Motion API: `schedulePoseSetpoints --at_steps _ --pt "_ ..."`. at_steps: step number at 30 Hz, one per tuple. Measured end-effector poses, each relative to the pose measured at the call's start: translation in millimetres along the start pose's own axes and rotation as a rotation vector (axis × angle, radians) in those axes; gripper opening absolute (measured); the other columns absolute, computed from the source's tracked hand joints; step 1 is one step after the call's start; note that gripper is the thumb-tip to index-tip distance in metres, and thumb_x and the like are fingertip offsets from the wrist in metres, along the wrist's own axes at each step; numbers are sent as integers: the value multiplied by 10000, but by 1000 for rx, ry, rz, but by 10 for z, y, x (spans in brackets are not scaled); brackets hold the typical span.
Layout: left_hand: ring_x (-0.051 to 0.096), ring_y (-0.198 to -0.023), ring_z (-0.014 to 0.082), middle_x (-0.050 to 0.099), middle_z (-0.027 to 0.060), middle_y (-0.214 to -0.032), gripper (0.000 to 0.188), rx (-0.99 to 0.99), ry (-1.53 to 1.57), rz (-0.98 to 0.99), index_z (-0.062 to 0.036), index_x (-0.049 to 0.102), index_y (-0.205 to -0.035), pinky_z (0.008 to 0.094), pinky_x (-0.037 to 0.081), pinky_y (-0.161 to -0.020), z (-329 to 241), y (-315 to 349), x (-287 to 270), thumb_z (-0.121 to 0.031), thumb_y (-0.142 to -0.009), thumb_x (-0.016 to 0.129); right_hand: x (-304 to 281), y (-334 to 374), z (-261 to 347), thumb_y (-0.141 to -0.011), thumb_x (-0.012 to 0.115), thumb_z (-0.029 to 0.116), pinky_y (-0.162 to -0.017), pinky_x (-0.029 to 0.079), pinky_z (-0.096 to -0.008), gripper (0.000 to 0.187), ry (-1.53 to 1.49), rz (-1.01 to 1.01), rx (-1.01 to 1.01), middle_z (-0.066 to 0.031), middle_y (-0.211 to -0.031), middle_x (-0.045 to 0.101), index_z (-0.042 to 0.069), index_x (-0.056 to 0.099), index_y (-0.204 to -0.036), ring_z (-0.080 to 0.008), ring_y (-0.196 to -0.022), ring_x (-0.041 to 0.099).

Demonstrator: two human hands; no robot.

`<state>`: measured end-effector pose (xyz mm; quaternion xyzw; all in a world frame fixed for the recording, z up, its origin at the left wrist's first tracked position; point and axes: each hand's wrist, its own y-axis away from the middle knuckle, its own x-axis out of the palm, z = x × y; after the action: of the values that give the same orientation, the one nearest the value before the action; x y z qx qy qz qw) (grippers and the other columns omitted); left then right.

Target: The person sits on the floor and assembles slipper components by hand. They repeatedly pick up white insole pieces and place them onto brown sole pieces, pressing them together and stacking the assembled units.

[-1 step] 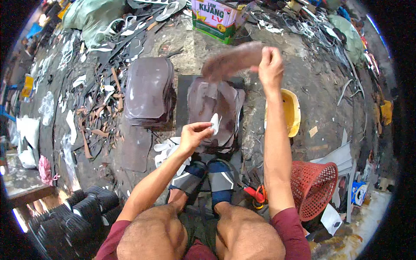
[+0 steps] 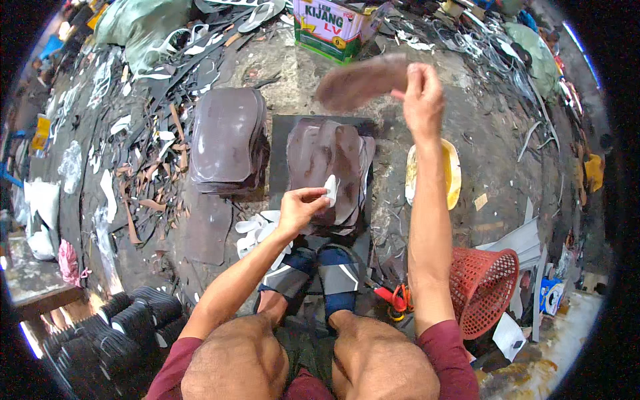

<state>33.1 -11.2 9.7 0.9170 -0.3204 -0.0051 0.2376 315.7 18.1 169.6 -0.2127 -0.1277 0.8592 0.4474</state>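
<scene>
My right hand (image 2: 425,100), closed at the fingers, grips one end of a brown sole-shaped sheet (image 2: 363,81). Motion blurs the sheet, which hangs beyond a stack of brown sole sheets (image 2: 327,150) lying on a black board (image 2: 283,130). Over the near part of that stack, my left hand (image 2: 300,210) pinches a small white piece (image 2: 331,189) with a rounded tip, perhaps a sandal strap part. A second stack of brown sole sheets (image 2: 227,137) lies to the left. White strap-like pieces (image 2: 257,230) are heaped beside my left forearm.
A yellow bowl (image 2: 452,175) sits partly behind my right forearm. Near my right elbow are a red perforated basket (image 2: 490,293) and orange-handled scissors (image 2: 400,300). Far ahead stands a glue tin (image 2: 327,30). Brown and grey scraps (image 2: 150,170) litter the left; black soles (image 2: 113,333) are piled lower left.
My right hand has shifted slightly away and to the right, taking the brown sheet farther from the stack. My left hand stays nearly in place with the white piece.
</scene>
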Motion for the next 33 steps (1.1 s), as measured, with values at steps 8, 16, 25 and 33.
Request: schedulePoseSetpoints --at_steps 8,16,25,33 --pt "529 -890 270 572 75 -957 266 804 -1186 -132 -149 779 -1086 406 405 -780 273 -105 2 -328 -891 752 -223 1373 4 -1057 536 113 -861 589 -414 231 391 333 -440 -170 -1139 735 -3 645 -1226 -355 -1010 730" --pt "510 -966 298 567 88 -989 147 801 -1210 -60 -112 713 -890 439 410 -827 312 -111 -147 -223 -796 737 -204 2479 -664 -928 704 237 -1147 414 -470 403 392 676 -268 -188 -1451 571 36 644 -1272 -369 -1403 487" --pt "487 -895 254 525 45 -911 311 768 -1160 -133 -239 765 -1188 406 375 -780 264 -93 9 -324 -891 733 -224 1692 -706 -998 631 219 -643 563 -467 138 453 423 -87 -170 -839 709 89 669 -975 -368 -749 710" --pt "508 -948 277 562 56 -948 220 786 -1174 -133 -199 779 -1045 423 389 -796 331 -124 -13 -320 -863 761 -212 2243 -770 -949 655 192 -813 559 -432 176 519 647 -380 -126 -992 690 40 663 -1037 -305 -934 686"
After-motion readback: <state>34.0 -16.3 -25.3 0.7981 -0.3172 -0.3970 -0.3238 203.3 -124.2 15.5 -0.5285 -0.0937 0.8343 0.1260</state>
